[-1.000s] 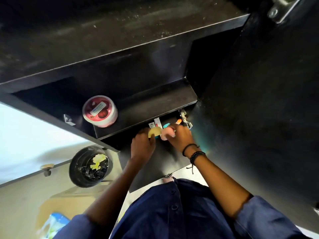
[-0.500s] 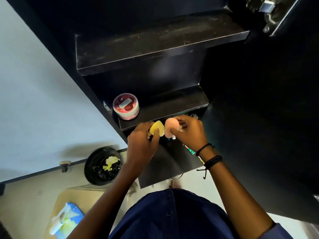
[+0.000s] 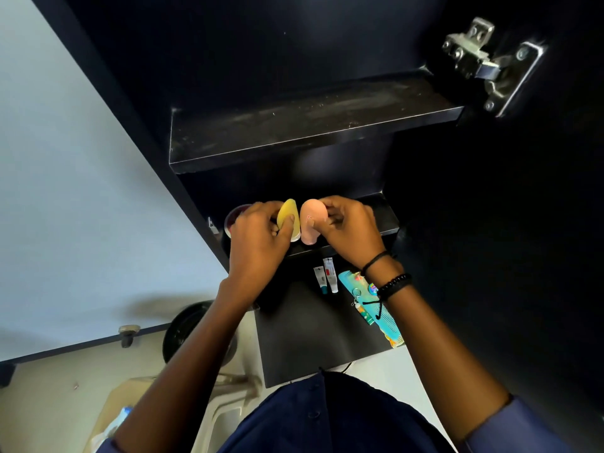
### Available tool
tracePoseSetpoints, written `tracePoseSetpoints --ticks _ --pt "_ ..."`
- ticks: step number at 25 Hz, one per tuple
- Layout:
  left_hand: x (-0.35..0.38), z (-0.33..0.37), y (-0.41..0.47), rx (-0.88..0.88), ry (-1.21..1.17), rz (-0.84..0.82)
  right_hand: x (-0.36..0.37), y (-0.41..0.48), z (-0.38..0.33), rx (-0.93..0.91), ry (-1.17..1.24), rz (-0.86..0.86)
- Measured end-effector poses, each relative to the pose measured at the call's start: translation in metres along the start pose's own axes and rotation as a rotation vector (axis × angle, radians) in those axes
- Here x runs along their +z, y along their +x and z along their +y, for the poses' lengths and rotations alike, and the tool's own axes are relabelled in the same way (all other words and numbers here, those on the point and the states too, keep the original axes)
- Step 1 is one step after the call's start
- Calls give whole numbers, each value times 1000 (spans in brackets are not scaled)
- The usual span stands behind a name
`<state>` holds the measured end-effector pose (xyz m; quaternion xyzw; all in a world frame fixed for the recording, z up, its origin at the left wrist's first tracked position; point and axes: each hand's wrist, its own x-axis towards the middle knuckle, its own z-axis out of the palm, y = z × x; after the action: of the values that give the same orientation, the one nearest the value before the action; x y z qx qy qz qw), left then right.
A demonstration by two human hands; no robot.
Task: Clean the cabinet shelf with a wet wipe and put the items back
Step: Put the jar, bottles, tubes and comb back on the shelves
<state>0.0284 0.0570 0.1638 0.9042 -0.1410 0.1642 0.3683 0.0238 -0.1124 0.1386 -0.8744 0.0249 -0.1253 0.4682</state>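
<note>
The fingers [image 3: 268, 206] of your left hand [image 3: 258, 246] pinch a yellow rounded piece [image 3: 287, 208]. Your right hand [image 3: 349, 230] grips a pink one [image 3: 312, 220]. Both pieces are over the front edge of the middle shelf [image 3: 387, 217]. If you release them so near this edge, I think they can roll off onto the tubes [image 3: 327, 277] and the comb [image 3: 387, 317] below. Your left hand is also close to the red jar [image 3: 232, 220] at the left end and may push it. Toward the right back corner, bare board shows.

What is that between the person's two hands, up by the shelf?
A yellow piece pinched by the left hand and a pink piece pinched by the right hand, side by side. The head view shows it.
</note>
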Motion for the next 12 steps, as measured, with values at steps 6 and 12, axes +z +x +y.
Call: tracePoseSetpoints --ticks 6,12 --pt "6 -4 31 -143 87 -1 16 28 -9 8 -71 8" --pt "16 -4 35 -244 172 -78 27 31 -19 28 -56 -26"
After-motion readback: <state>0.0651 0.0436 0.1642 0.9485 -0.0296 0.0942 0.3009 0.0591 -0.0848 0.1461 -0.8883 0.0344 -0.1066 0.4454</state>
